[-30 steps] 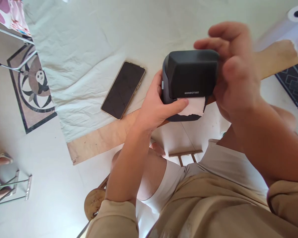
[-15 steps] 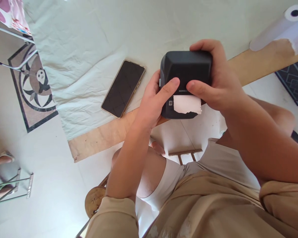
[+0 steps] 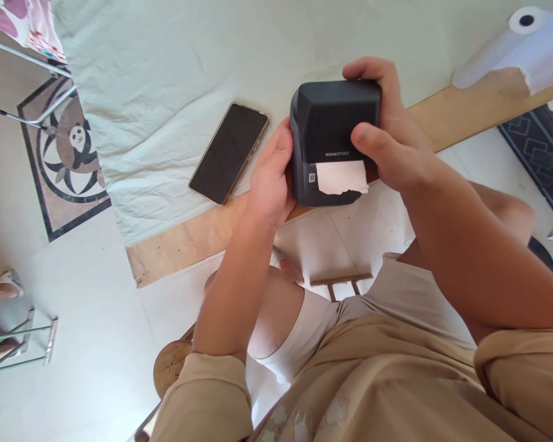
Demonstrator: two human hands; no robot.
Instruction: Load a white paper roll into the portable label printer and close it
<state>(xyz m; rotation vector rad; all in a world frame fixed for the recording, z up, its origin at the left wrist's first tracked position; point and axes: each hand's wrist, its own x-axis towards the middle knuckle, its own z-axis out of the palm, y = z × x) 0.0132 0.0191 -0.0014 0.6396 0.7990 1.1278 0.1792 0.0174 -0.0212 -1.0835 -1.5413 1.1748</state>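
Observation:
A black label printer (image 3: 336, 116) is held between both my hands above the table's near edge. From its front slot sticks a torn piece of white paper (image 3: 341, 177). My left hand (image 3: 274, 175) grips the printer's left side, the thumb lying along that side. My right hand (image 3: 389, 132) wraps the right side, with the thumb on the top face and fingers at the back edge. Left of the printer, a dark-screened smartphone (image 3: 230, 152) lies on the pale green cloth (image 3: 166, 123). The printer's underside is hidden.
A white roll (image 3: 498, 52) lies at the table's far right. Bare wooden edge (image 3: 188, 239) shows below the cloth. A wooden stool (image 3: 170, 365) stands at lower left, a metal folding frame (image 3: 23, 344) beyond it. Another person's foot (image 3: 4, 285) is at the far left.
My left thumb has moved off the printer's top face to its left side, uncovering more of the lettering. The printer appears slightly higher and further left in view.

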